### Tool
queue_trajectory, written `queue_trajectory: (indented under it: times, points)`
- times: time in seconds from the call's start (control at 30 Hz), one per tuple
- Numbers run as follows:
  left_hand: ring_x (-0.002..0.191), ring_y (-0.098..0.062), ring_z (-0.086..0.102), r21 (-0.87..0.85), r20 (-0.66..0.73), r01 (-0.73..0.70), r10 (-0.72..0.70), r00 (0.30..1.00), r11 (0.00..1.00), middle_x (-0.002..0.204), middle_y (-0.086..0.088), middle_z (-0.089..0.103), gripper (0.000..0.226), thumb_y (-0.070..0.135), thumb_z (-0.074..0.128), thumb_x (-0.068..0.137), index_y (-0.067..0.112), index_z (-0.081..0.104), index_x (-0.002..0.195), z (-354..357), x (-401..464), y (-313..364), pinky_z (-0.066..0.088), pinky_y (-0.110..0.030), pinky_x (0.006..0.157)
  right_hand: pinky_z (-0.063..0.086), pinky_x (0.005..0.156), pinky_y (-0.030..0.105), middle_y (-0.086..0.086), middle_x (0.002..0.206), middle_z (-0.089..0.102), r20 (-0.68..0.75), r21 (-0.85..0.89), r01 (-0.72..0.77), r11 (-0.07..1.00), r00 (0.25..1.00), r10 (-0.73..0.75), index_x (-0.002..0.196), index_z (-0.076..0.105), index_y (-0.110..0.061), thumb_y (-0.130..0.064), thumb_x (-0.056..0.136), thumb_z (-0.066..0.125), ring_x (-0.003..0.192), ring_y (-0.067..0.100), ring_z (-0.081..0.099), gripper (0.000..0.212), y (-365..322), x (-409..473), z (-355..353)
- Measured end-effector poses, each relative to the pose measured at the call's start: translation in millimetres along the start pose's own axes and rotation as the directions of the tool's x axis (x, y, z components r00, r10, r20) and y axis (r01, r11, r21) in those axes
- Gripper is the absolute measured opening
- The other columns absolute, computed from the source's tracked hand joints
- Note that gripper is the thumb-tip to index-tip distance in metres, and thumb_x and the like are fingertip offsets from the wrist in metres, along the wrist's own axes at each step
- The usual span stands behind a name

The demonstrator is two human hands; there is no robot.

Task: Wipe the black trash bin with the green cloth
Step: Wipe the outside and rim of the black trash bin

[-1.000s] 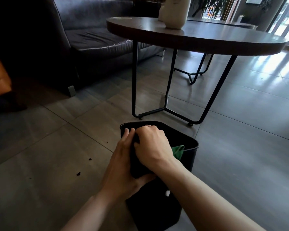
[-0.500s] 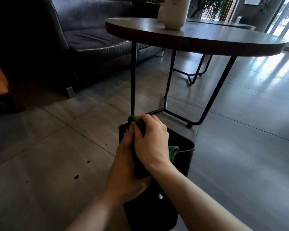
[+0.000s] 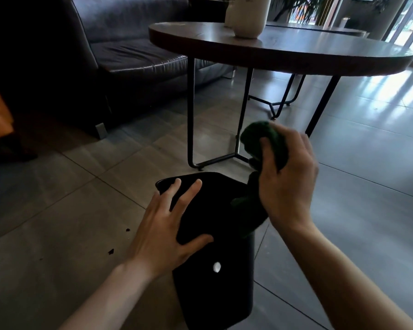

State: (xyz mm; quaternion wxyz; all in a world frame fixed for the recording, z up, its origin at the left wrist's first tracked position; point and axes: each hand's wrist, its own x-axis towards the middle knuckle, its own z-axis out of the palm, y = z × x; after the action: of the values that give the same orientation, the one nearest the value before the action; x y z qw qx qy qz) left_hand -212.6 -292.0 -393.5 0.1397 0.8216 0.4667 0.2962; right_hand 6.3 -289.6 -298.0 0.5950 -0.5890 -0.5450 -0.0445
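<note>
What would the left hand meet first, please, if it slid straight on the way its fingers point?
The left hand lies spread on the black trash bin, fingers pointing toward its far rim. It would probably cross that rim, then meet the table leg beyond, though depth is unclear.

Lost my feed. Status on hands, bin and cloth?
Left hand open, flat on black bin. Right hand grips green cloth, lifted above the rim. Nothing in the way.
</note>
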Motion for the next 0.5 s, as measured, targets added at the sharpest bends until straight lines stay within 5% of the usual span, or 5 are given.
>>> queue_trajectory:
  times: [0.1,0.17,0.27,0.5]
  points:
    - [0.158,-0.018,0.017,0.054,-0.012,-0.197,0.198,0.98,0.979,0.169,0.003,0.02,0.084,0.061,0.061,0.09,0.042,0.018,0.161,2,5,-4,0.024,-0.055,0.125,0.049,0.094,0.019,0.012,0.121,0.061,0.105,-0.043,0.117,0.992,0.988,-0.112,0.129,0.065,-0.004,0.001,0.093,0.066,0.107,0.014,0.056,0.037,22,-29,0]
    - [0.158,-0.019,0.015,0.069,0.018,-0.262,0.261,0.965,0.963,0.17,0.005,0.018,0.078,0.056,0.059,0.095,0.038,0.022,0.161,2,8,-6,0.024,-0.056,0.124,0.053,0.096,0.04,0.015,0.128,0.058,0.211,-0.045,0.185,0.982,0.962,-0.172,0.133,0.063,-0.004,-0.004,0.094,0.063,0.114,0.028,0.057,0.039,33,-53,6]
    - [0.159,-0.02,0.014,0.107,0.047,-0.318,0.315,0.948,0.942,0.17,0.005,0.02,0.07,0.053,0.053,0.1,0.033,0.026,0.161,0,11,-10,0.021,-0.056,0.125,0.049,0.105,0.05,0.016,0.14,0.055,0.324,-0.094,0.306,0.947,0.909,-0.262,0.138,0.061,-0.005,-0.009,0.096,0.063,0.133,0.035,0.049,0.042,41,-84,12]
    - [0.156,-0.009,0.019,0.085,0.038,-0.168,0.165,0.985,0.982,0.166,0.016,0.027,0.066,0.05,0.052,0.095,0.036,0.033,0.157,-9,15,-24,0.014,-0.04,0.128,0.029,0.12,0.063,0.009,0.169,0.025,0.513,-0.13,0.455,0.881,0.791,-0.333,0.154,0.044,-0.013,-0.018,0.089,0.056,0.158,0.035,0.014,0.067,42,-116,14]
